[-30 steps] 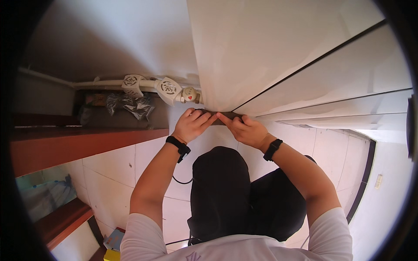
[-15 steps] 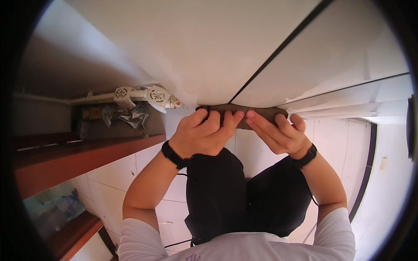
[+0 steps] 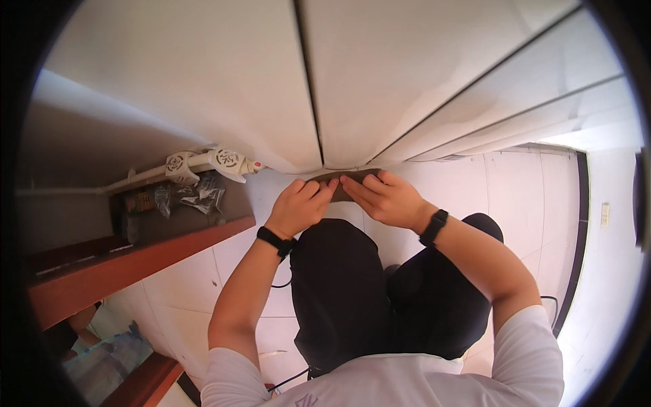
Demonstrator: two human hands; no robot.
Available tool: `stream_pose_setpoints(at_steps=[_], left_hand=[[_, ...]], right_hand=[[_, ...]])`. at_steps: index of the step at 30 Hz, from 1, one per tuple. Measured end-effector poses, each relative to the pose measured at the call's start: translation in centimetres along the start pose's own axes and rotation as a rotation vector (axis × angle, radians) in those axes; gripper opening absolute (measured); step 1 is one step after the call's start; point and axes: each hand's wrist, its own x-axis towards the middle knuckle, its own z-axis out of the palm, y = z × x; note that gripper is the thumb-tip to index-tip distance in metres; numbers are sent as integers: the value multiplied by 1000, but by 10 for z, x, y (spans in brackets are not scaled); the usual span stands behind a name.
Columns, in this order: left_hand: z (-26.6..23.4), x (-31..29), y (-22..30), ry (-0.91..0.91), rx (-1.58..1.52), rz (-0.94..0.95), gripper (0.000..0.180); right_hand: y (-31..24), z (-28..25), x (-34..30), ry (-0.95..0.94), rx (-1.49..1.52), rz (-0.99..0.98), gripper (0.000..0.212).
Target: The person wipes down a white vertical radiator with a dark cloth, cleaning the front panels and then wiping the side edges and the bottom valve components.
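In the pinching left hand [image 3: 302, 206] and right hand [image 3: 393, 201], a dull brown, gently bowed strip [image 3: 342, 195].

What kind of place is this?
It looks like a room indoors, perhaps in a home, but I can't be sure. There's a pale tiled floor, a red-brown wooden shelf and a pale pipe.

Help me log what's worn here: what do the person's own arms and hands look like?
Plain white short sleeves end near the elbows, leaving the forearms bare. The left hand and right hand are ungloved, with black wristbands on both wrists.
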Motion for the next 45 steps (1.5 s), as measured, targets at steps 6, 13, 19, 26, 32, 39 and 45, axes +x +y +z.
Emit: stream_pose_setpoints(at_steps=[6,13,19,26,32,39,45], left_hand=[[-77,81,0,292,162,184,25],[-49,120,24,225,139,190,7],[-11,106,42,-66,118,231,11],[10,112,58,-185,-83,182,11],[-36,151,63,-110,-86,263,18],[-1,172,73,14,206,304,15],[48,154,92,-362,209,272,9]], right_hand=[[44,-94,-16,299,-167,82,37],[64,-76,-49,208,-175,128,32],[47,-14,-73,112,-131,96,39],[33,-3,-92,73,37,147,37],[61,-62,-107,282,-68,230,31],[59,-27,-130,238,-102,402,39],[24,17,-132,54,68,540,25]])
